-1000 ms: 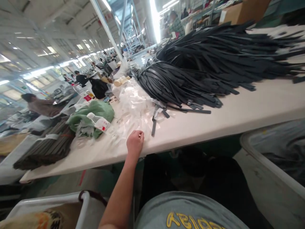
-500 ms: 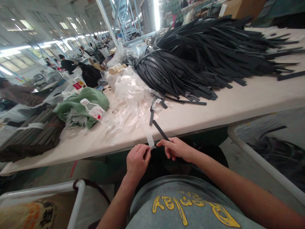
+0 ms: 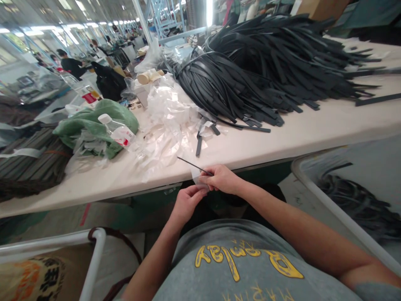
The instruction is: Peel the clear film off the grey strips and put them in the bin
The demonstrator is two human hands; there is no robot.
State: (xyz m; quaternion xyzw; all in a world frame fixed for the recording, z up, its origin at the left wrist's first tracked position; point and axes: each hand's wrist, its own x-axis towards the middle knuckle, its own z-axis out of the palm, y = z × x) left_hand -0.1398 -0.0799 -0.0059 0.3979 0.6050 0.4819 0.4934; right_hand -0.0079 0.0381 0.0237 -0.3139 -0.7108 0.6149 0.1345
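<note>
At the table's front edge, my right hand is closed on a thin black strip, which points up and to the left and shows its narrow edge. My left hand is pinched on a translucent whitish film strip. The fingertips of both hands meet at the film, and where film and black strip touch is hidden by the fingers. Beyond the hands lies crumpled clear film, with a few short black pieces beside it.
A large heap of black strips covers the back right of the table. To the left are a plastic bottle, a green cloth and bundled dark strips. White-railed carts flank me below.
My right hand has moved left to meet my left hand at the film. The black strip has turned from its flat face to its edge. The view has shifted slightly.
</note>
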